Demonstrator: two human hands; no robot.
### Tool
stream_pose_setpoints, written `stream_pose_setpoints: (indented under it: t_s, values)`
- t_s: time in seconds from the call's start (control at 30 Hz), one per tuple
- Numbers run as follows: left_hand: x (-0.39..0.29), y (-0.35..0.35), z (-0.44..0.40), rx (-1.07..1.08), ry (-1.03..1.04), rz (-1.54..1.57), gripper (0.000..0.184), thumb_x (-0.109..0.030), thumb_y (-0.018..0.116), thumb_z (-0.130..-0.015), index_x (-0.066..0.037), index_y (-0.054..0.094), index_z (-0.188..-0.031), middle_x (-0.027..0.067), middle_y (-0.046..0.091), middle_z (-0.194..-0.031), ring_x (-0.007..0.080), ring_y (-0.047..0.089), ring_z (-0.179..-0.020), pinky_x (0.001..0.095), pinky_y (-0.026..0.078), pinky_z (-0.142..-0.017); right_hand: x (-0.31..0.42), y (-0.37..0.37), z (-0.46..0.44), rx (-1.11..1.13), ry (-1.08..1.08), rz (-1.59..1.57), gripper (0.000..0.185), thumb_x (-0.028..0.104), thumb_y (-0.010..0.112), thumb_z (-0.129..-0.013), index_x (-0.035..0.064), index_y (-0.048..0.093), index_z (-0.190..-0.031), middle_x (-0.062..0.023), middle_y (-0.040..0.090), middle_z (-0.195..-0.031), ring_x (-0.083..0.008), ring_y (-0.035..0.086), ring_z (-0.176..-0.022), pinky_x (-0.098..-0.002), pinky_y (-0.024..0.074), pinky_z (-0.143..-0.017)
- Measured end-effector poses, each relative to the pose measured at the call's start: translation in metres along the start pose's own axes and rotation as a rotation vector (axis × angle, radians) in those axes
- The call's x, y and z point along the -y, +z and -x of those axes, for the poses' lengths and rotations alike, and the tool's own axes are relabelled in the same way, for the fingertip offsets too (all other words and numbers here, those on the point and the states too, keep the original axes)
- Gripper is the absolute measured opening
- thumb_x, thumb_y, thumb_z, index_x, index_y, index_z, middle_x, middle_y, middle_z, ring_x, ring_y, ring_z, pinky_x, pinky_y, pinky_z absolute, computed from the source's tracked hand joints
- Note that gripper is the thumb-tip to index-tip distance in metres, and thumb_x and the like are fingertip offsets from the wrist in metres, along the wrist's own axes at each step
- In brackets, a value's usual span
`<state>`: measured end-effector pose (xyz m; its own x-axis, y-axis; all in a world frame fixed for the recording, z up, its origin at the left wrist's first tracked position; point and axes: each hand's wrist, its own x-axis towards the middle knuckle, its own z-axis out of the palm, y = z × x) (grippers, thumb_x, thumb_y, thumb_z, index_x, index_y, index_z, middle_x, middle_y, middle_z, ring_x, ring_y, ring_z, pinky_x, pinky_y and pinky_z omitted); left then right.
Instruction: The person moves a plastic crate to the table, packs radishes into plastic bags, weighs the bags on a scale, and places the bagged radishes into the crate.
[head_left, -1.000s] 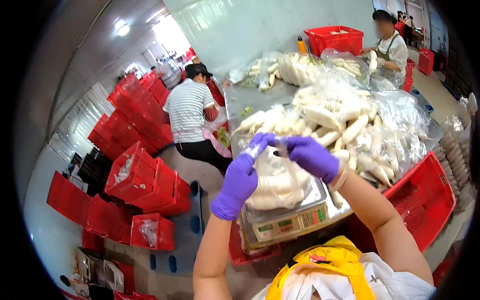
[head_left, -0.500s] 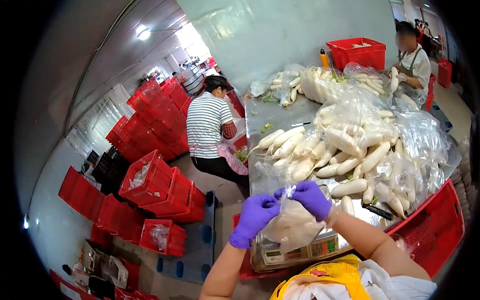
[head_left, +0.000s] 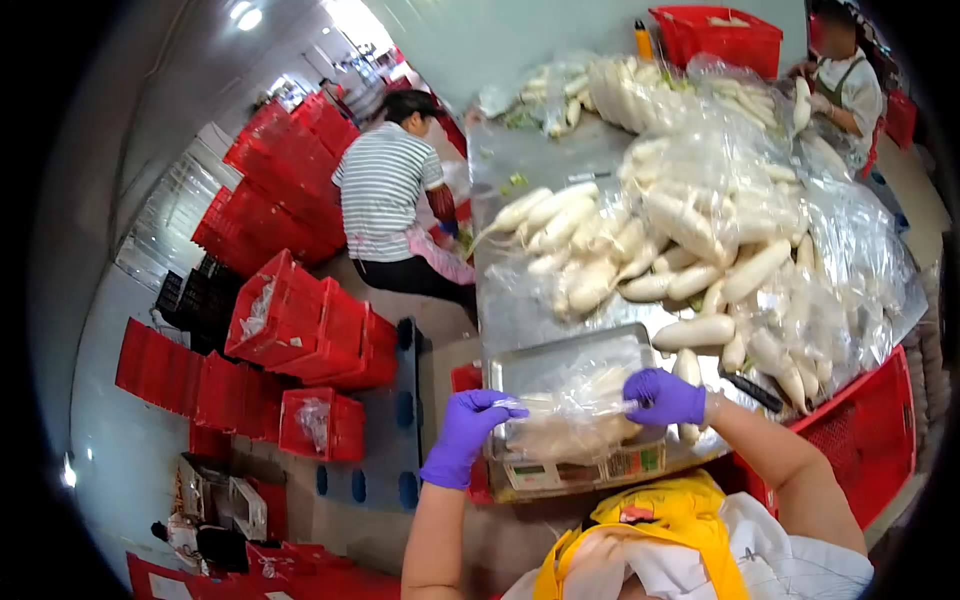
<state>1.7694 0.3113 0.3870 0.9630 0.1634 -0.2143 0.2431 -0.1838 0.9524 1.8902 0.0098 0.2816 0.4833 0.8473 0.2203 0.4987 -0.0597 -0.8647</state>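
A clear plastic bag (head_left: 572,432) with pale white contents, probably radishes, is stretched between my hands. My left hand (head_left: 466,432), in a purple glove, pinches one corner of its opening. On the other side, my right hand (head_left: 664,398), also gloved, has its fingers closed on the opposite corner. Beneath and behind the bag is a weighing scale (head_left: 535,475) with a metal tray (head_left: 515,365); the bag partly hides both. White radishes (head_left: 690,332) lie just beyond my right hand, and a dark-handled tool (head_left: 752,392) rests to its right.
A big heap of radishes (head_left: 690,220), many bagged, covers much of the metal table (head_left: 500,300). Red crates (head_left: 295,320) are stacked to the left; another crate (head_left: 870,430) stands right. One person (head_left: 390,190) bends left of the table; another (head_left: 850,95) handles a radish at the far right.
The bag's gathered top has been spread open; my hands have moved apart, each on one corner. The scale tray now shows behind the bag. My view has shifted slightly.
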Motion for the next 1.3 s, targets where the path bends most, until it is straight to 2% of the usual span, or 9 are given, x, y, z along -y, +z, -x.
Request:
stream_pose_setpoints:
  t_s: [0.27, 0.5, 0.53, 0.63, 0.77, 0.93, 1.07, 1.17, 1.3]
  values:
    - [0.09, 0.019, -0.061, -0.309, -0.153, 1.336, 0.049, 0.011, 0.046, -0.077, 0.006, 0.052, -0.125, 0.0148, 0.063, -0.118, 0.0222, 0.06, -0.103, 0.0317, 0.047, -0.096, 0.028, 0.019, 0.027, 0.031, -0.139, -0.15, 0.019, 0.018, 0.07, -0.08, 0.004, 0.056, -0.081, -0.0123, 0.055, -0.077, -0.0343, 0.054, -0.074, -0.0408, 0.0437, -0.068]
    - [-0.002, 0.036, -0.017, -0.082, 0.038, 0.46, 0.05, -0.006, 0.056, -0.089, 0.003, 0.047, -0.137, 0.0132, 0.056, -0.131, 0.0131, 0.058, -0.107, 0.0226, 0.049, -0.074, 0.066, 0.001, -0.057, -0.193, -0.416, -0.12, 0.033, 0.009, 0.062, -0.088, 0.0051, 0.061, -0.121, -0.0137, 0.063, -0.12, -0.0252, 0.059, -0.109, -0.0357, 0.0456, -0.092]
    - [-0.012, 0.035, -0.014, -0.078, 0.036, 0.325, 0.046, -0.007, 0.058, -0.087, 0.003, 0.053, -0.132, 0.013, 0.06, -0.123, 0.0146, 0.059, -0.104, 0.0247, 0.05, -0.077, 0.074, 0.003, -0.07, -0.102, -0.27, -0.615, 0.035, 0.01, 0.063, -0.087, 0.0053, 0.061, -0.123, -0.0127, 0.063, -0.122, -0.0241, 0.06, -0.11, -0.0354, 0.046, -0.093]
    - [-0.015, 0.034, -0.016, 0.103, 0.281, -0.082, 0.037, -0.01, 0.068, -0.081, 0.0, 0.064, -0.117, 0.0034, 0.065, -0.102, 0.0154, 0.06, -0.094, 0.0313, 0.047, -0.087, 0.072, 0.027, -0.1, -0.312, -0.509, -0.412, 0.04, 0.009, 0.069, -0.08, 0.0029, 0.064, -0.118, -0.0111, 0.067, -0.114, -0.0206, 0.064, -0.104, -0.0332, 0.0495, -0.092]
    - [0.01, 0.015, -0.033, 0.195, 0.205, -0.175, 0.045, -0.007, 0.072, -0.073, 0.002, 0.062, -0.116, 0.0107, 0.064, -0.107, 0.0209, 0.057, -0.104, 0.0347, 0.048, -0.088, 0.08, 0.057, -0.114, -0.439, -0.156, -0.642, 0.023, 0.011, 0.063, -0.077, 0.0024, 0.071, -0.097, -0.0112, 0.071, -0.086, -0.0206, 0.067, -0.076, -0.0342, 0.0531, -0.074]
    - [0.021, 0.009, -0.055, -0.402, 0.432, -0.734, 0.033, -0.001, 0.055, -0.08, 0.004, 0.068, -0.11, 0.0178, 0.07, -0.094, 0.027, 0.065, -0.082, 0.037, 0.053, -0.074, 0.015, 0.089, -0.043, -0.413, -0.059, 0.083, 0.018, 0.019, 0.065, -0.075, 0.0015, 0.061, -0.071, -0.0176, 0.058, -0.07, -0.0305, 0.056, -0.063, -0.0407, 0.0449, -0.061]
    - [0.101, 0.002, -0.095, -0.252, 0.349, -0.453, 0.042, 0.005, 0.053, -0.079, 0.006, 0.061, -0.12, 0.017, 0.066, -0.107, 0.0226, 0.061, -0.088, 0.0357, 0.051, -0.079, 0.024, 0.122, 0.013, -0.36, 0.014, 0.139, 0.025, 0.025, 0.068, -0.075, 0.0016, 0.06, -0.073, -0.0166, 0.059, -0.074, -0.0306, 0.058, -0.07, -0.0419, 0.0455, -0.066]
    - [-0.005, 0.022, -0.044, -0.242, 0.72, -0.502, 0.04, 0.001, 0.059, -0.084, 0.004, 0.06, -0.124, 0.0126, 0.066, -0.108, 0.0196, 0.061, -0.086, 0.0309, 0.051, -0.081, 0.03, 0.11, 0.013, -0.635, 0.249, -0.151, 0.041, 0.04, 0.074, -0.076, 0.0037, 0.063, -0.091, -0.0152, 0.061, -0.091, -0.0296, 0.059, -0.089, -0.0444, 0.0433, -0.08]
    - [-0.086, 0.083, -0.027, -0.163, 1.373, -0.805, 0.046, -0.007, 0.069, -0.074, 0.003, 0.06, -0.118, 0.0155, 0.063, -0.117, 0.0284, 0.057, -0.11, 0.0395, 0.046, -0.094, 0.076, 0.075, -0.003, -1.009, -0.164, 0.407, 0.066, 0.044, 0.077, -0.072, 0.0062, 0.054, -0.122, -0.0174, 0.061, -0.11, -0.0365, 0.054, -0.107, -0.0453, 0.0414, -0.09]
